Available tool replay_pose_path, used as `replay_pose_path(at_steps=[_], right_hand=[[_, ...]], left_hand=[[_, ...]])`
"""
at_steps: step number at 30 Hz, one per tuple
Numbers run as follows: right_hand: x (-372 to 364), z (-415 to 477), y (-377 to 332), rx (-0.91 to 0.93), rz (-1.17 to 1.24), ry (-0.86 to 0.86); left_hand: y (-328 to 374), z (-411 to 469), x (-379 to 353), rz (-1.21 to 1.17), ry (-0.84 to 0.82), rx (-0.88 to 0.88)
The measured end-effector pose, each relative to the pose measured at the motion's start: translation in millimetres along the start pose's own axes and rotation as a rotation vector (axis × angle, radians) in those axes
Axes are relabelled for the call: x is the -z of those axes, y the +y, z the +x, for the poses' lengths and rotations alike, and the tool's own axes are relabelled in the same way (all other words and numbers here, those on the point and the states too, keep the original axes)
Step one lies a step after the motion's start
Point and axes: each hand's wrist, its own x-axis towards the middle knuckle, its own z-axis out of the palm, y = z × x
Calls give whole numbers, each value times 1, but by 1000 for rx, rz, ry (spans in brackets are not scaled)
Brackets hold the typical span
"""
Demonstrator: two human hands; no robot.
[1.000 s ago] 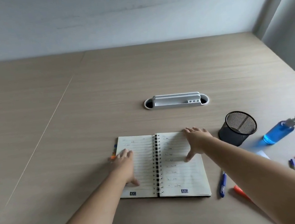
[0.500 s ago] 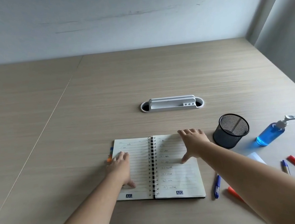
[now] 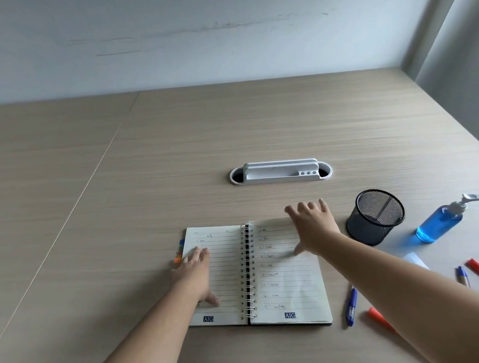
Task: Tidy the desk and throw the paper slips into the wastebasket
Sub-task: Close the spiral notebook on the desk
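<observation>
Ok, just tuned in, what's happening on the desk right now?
A person has both hands on an open spiral notebook. The left hand lies flat on the left page; the right hand is spread over the top of the right page, holding nothing. To the right stand a mesh pen cup and a blue pump bottle, with loose pens on the desk. No wastebasket is in view.

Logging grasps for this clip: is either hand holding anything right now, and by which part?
Nothing is gripped. The left hand lies flat on the spiral notebook's left page; the right hand is spread open over its right page.
</observation>
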Motion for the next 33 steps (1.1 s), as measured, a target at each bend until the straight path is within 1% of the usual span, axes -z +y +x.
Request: replay_pose_path(at_steps=[2,3,4,6,7,9,11,13,15,17,19,21,22,24,26,27,28,30,33], right_hand=[[-1,0,7,-96,275,129],[-1,-1,12,-176,461,150],[-2,-3,16,-262,650,116],[-7,-9,24,-398,1027,-29],[-12,-13,26,-438,1188,-109],[-22,-26,30,-488,1429,-244],[-28,-39,31,-515,1596,-356],[-26,-45,30,-492,1723,-465],[-16,-45,26,-423,1802,-537],[-1,-43,14,-306,1843,-595],[13,-41,-6,-153,1794,-652],[22,-39,-31,-33,1640,-694],[26,-41,-44,3,1539,-692],[26,-41,-65,22,1327,-628],[19,-42,-72,20,1052,-430],[13,-40,-68,18,873,-314],[9,-39,-61,21,697,-237],[2,-43,-46,27,474,-205],[-13,-52,-22,37,277,-246]], left_hand=[[0,-1,0,1,11,-5],[-1,-1,0,-4,17,-7],[-2,0,-2,-16,23,-10],[-5,2,-6,-62,43,-23],[-7,3,-9,-83,57,-37],[-11,2,-16,-153,78,-70],[-15,-2,-19,-243,64,-98],[-15,-7,-19,-351,35,-99],[-11,-13,-7,-574,8,-79],[-5,-22,17,-876,-43,-39],[-2,-29,40,-1146,-110,-46],[0,-33,58,-1307,-142,-18],[0,-34,62,-1296,-114,3],[-2,-37,66,-1119,2,3],[-7,-37,58,-883,150,18],[-11,-37,54,-807,198,56],[-16,-35,49,-768,240,90],[-26,-32,40,-765,262,150],[-42,-21,24,-768,260,232]])
